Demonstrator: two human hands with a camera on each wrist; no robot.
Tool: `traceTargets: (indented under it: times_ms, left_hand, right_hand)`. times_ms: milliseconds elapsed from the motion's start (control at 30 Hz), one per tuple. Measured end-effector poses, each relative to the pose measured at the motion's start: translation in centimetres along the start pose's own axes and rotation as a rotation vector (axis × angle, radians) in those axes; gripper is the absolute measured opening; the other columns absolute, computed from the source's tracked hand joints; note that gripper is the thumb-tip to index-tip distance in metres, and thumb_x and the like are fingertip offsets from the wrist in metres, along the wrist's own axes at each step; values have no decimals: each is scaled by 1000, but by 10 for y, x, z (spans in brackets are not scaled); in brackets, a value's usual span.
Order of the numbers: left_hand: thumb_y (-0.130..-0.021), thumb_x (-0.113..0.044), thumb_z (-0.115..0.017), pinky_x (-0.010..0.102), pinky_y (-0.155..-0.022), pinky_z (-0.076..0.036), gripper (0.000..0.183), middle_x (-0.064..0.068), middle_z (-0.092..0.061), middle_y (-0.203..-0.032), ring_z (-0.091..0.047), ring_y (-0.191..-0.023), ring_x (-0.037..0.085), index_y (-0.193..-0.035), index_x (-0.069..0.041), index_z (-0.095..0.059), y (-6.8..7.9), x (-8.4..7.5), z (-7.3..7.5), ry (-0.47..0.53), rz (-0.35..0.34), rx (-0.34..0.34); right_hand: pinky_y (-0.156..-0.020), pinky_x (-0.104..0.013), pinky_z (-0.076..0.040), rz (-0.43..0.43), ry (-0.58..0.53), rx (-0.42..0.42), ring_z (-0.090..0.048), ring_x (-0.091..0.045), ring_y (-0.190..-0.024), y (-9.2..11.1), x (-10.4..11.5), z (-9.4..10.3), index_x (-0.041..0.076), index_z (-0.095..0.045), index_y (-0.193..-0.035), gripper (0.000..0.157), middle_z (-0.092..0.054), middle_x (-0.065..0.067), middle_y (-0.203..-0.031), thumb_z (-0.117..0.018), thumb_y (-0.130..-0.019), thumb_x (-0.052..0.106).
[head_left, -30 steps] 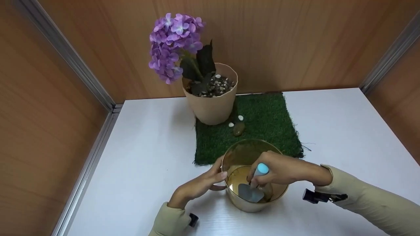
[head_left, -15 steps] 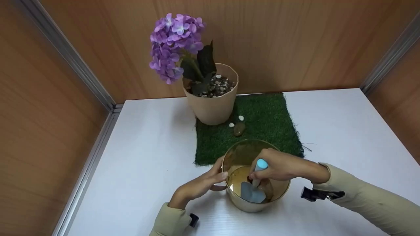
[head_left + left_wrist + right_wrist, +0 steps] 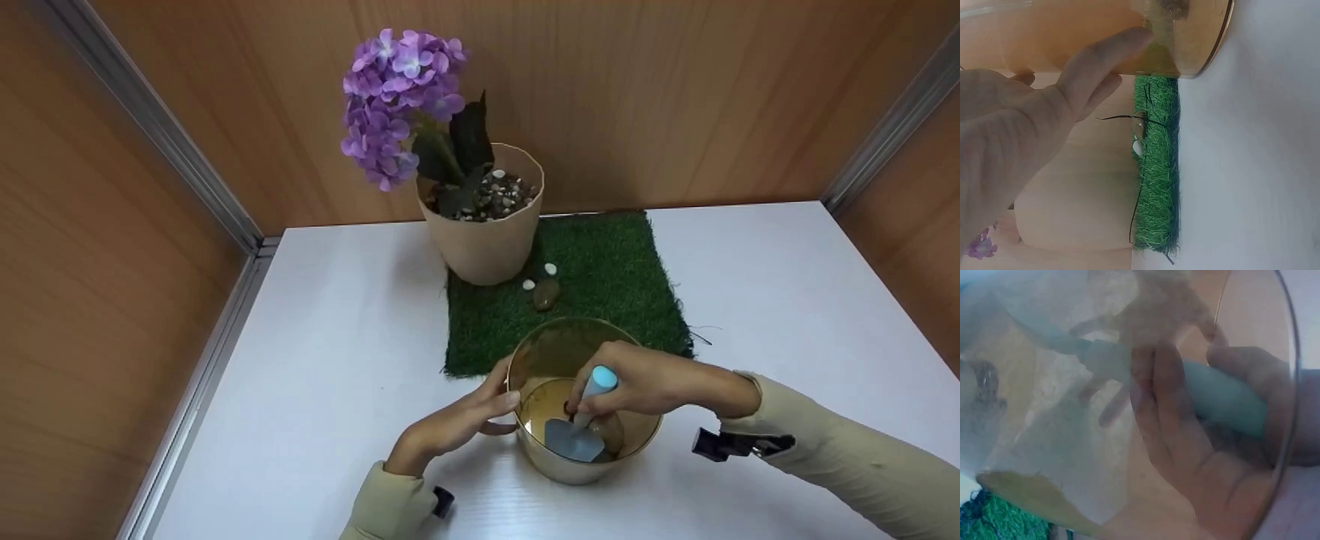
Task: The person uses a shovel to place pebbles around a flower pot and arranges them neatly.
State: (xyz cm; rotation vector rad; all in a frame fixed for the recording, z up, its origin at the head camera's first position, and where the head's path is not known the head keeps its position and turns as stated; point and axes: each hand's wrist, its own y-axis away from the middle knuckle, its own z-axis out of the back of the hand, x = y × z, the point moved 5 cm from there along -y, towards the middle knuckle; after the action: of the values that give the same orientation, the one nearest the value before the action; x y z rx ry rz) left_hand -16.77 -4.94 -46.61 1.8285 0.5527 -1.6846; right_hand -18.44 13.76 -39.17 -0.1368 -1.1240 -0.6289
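A see-through amber container (image 3: 551, 463) with a round rim stands on the white table. My left hand (image 3: 450, 424) touches its left side from outside, fingers spread and fairly straight against the wall. Inside the container, my right hand (image 3: 637, 382) grips the light blue handle (image 3: 600, 381) of a small trowel, its grey-blue blade (image 3: 574, 441) low near the bottom. In the right wrist view, the handle (image 3: 1224, 396) shows through the clear wall with fingers curled round it. A brownish thing lies partly hidden beside the blade; I cannot tell what it is.
Behind the container lies a green grass mat (image 3: 600, 262). It bears a brown stone (image 3: 546, 295), two white pebbles and, at its left edge, a beige pot (image 3: 484, 251) with purple flowers (image 3: 397, 97). Wood panels (image 3: 675, 105) enclose the table at the back and sides.
My right hand and the trowel have shifted slightly inside the container, with the blade tilting a little. The left hand stays in place on the container's side.
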Motion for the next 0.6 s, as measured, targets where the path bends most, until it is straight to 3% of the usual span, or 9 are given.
traceTargets:
  times_ms: [167,433,600]
  left_hand:
    - [-98,-47,-36,42,-95,-44,60,1,-1,-154,-16,-137,31,-147,-41,-1,-1,1,0,-17,0,-1]
    - [-97,-48,-37,40,-94,-45,59,-2,-4,-153,-16,-138,30,-145,-44,-4,-1,0,0,-21,6,-6]
    - [-96,-52,-37,42,-93,-45,62,0,-4,-153,-18,-137,31,-146,-41,-3,-1,1,0,-24,4,-3]
  right_hand:
    - [-62,-33,-57,28,13,26,-68,-22,-72,-2,1,-2,11,-72,-97,15,-70,-8,-88,-61,-89,6]
    - [-64,-39,-56,7,-75,-3,-68,-24,-75,-2,-2,5,-2,-71,-97,15,-68,-16,-95,-59,-90,5]
    - [-66,-38,-56,-8,-96,-23,-67,-29,-79,0,-2,10,-3,-70,-97,16,-68,-15,-94,-59,-90,6]
